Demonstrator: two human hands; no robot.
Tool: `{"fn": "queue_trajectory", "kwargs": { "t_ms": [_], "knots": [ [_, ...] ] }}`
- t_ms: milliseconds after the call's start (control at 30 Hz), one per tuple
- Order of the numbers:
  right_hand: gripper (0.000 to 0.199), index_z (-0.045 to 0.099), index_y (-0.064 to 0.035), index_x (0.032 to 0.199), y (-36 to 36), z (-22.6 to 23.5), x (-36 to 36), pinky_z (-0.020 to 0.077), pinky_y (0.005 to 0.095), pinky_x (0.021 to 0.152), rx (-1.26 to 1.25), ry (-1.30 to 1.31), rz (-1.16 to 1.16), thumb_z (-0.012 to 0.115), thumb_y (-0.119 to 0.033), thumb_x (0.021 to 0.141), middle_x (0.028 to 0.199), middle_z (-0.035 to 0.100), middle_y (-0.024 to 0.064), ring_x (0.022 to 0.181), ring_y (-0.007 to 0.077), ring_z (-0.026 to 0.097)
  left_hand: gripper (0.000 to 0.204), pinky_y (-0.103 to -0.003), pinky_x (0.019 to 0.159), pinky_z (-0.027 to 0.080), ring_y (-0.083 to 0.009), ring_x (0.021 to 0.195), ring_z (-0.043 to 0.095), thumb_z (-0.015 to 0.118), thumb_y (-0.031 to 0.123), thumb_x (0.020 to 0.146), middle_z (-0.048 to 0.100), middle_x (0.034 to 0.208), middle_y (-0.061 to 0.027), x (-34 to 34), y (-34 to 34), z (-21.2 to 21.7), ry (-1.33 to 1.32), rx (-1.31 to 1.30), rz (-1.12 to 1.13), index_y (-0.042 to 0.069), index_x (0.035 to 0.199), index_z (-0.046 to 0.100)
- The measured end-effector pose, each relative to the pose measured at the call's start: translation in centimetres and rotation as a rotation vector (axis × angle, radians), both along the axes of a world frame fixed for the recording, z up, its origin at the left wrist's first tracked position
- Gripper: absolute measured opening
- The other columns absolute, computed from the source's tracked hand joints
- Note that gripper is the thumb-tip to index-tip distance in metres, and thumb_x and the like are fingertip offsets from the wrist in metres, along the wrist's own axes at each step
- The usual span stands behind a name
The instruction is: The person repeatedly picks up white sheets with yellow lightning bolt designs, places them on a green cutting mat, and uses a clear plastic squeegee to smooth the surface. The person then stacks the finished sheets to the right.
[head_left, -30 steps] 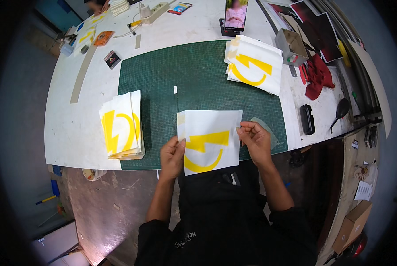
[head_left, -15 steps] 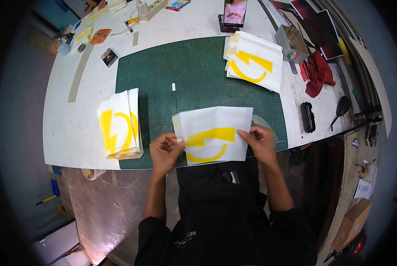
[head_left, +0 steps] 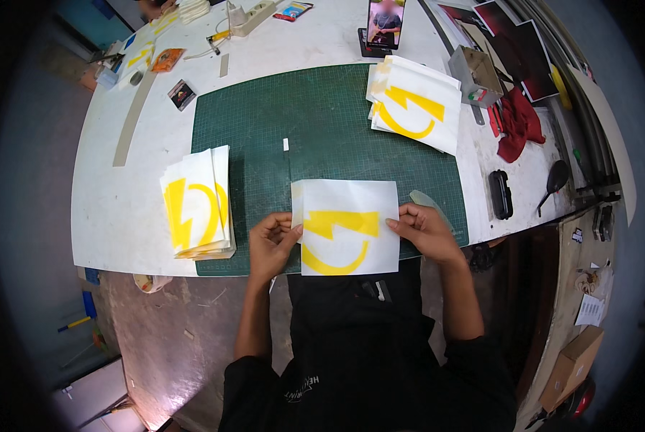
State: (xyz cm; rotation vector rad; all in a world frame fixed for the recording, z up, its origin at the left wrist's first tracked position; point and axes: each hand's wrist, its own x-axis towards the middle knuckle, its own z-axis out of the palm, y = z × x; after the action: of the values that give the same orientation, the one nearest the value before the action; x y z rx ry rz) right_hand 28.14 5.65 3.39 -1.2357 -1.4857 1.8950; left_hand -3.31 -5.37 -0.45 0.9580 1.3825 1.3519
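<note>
Left hand (head_left: 270, 245) and right hand (head_left: 427, 230) are both pinching the white-and-yellow sheet (head_left: 347, 199) by its sides, so it's between them over the green mat (head_left: 257, 108), and imo one uneven tug could crease it.

The yellow-printed sheet (head_left: 349, 229) looks like smooth paper, the green mat (head_left: 301, 108) like dull plastic; rumpled red cloth (head_left: 518, 128) lies at two o'clock, a matt cardboard box (head_left: 573, 368) at four.
</note>
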Motion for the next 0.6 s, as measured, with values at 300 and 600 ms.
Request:
{"fn": "queue_trajectory", "kwargs": {
  "t_ms": [300, 600],
  "knots": [
    [0.017, 0.066, 0.0014, 0.115, -0.5, -1.1, -0.9, 0.0536, 0.0215, 0.066, -0.213, 0.291, -0.159, 0.067, -0.013, 0.106, 0.100, 0.075, 0.0055, 0.078, 0.0044, 0.066, 0.039, -0.026, 0.074, 0.058, -0.0144, 0.085, 0.073, 0.078, -0.001, 0.093, 0.076, 0.099, -0.0101, 2.1, 0.3, 2.6, 0.685, 0.006, 0.227, -0.001, 0.129, 0.062],
    [0.020, 0.066, 0.0019, 0.120, -0.9, -2.9, -1.1, 0.0584, 0.0265, 0.086, -0.264, 0.339, -0.203, 0.063, -0.014, 0.108, 0.109, 0.075, 0.0078, 0.095, 0.0105, 0.072, 0.049, -0.025, 0.075, 0.058, -0.0122, 0.082, 0.073, 0.079, 0.000, 0.094, 0.077, 0.089, -0.0127, 2.6, 0.8, 2.1, 0.008, -0.113, 0.088, -0.007, 0.134, 0.054]
  ]
}}
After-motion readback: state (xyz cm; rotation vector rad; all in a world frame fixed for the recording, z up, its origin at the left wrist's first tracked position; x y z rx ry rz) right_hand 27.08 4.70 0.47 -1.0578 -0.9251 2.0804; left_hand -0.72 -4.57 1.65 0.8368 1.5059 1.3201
